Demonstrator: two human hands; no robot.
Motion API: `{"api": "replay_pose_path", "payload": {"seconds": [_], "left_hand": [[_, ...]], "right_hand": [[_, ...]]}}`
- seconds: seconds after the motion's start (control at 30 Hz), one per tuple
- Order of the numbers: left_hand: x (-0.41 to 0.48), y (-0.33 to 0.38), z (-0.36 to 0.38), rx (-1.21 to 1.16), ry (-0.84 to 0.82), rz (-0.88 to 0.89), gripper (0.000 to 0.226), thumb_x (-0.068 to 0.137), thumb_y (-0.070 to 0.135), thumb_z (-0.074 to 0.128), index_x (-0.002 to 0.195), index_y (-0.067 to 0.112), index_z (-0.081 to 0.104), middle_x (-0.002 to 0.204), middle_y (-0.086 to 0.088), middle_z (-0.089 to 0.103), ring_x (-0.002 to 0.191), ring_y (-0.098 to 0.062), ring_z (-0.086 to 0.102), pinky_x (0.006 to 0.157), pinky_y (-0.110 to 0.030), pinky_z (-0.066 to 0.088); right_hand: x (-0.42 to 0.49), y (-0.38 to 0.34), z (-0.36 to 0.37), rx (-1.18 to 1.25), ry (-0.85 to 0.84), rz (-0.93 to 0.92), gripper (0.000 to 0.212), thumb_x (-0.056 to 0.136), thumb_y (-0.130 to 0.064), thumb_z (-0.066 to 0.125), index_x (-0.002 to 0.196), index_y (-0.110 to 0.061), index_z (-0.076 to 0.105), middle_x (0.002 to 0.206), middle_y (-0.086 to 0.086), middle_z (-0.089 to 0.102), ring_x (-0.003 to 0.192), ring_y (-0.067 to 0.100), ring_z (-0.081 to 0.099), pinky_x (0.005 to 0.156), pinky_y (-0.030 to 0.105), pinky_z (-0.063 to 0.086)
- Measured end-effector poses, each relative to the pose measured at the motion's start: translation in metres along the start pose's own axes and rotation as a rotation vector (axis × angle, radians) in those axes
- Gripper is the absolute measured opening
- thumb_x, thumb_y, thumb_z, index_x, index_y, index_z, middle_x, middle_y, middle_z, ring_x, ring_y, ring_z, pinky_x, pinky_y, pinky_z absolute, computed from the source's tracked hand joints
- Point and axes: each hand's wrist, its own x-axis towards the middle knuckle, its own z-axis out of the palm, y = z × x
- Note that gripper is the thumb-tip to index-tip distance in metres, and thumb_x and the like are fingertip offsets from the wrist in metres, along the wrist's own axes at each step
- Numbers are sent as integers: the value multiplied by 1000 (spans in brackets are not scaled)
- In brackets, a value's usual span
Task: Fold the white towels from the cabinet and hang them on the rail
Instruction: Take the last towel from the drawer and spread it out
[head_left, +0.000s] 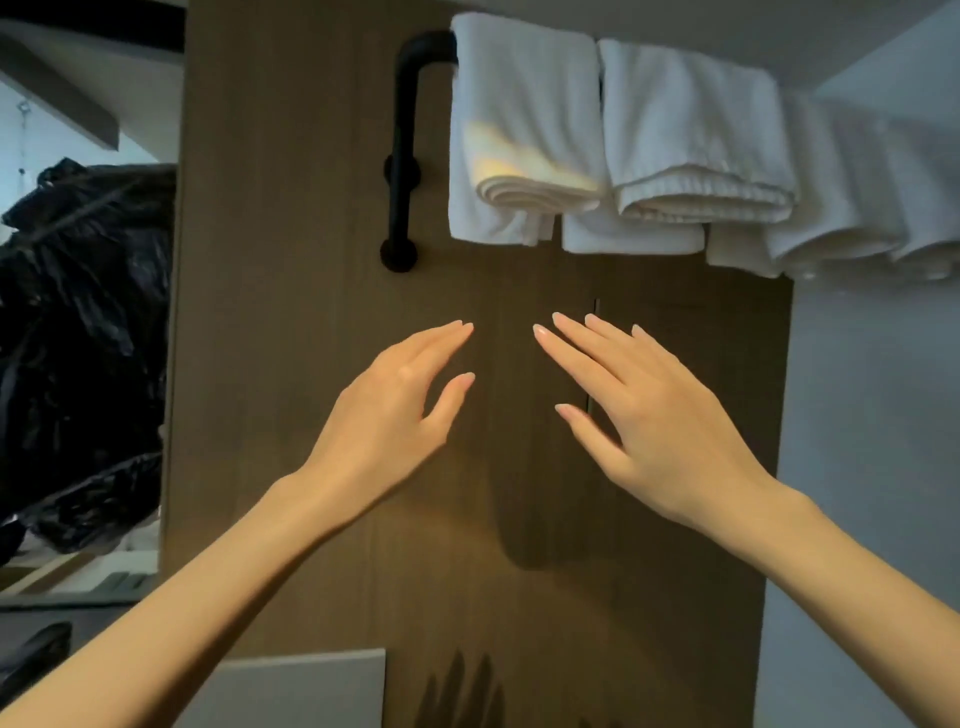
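We see several folded white towels (524, 130) draped over the black rail (408, 150); left hand (395, 410) and right hand (649, 421) hover empty, fingers straight, loosely spread—hanging appears largely complete.

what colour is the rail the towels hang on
Black, matte; the rail stands out against the brown wood panel in the head view.

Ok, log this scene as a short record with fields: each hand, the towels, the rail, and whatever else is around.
left hand: open, fingers straight, holding nothing
right hand: open, fingers spread, holding nothing
hand position: both below the towels, touching none, in front of the wooden panel
white towels: several, folded, draped side by side over the rail
rail: black, fixed to the wooden panel
surroundings: black plastic bags at left
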Motion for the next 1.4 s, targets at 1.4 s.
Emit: {"api": "replay_pose_path", "payload": {"seconds": [1.4], "left_hand": [[-549, 46, 207, -176, -1058, -344, 53, 100, 32, 40, 151, 24, 26, 155, 3, 31, 140, -15, 31, 113, -29, 26]], "right_hand": [[-595, -248, 105, 492, -1151, 648, 33, 96, -29, 49, 130, -27, 54, 123, -10, 59, 109, 6, 57, 90, 26, 50]]}}
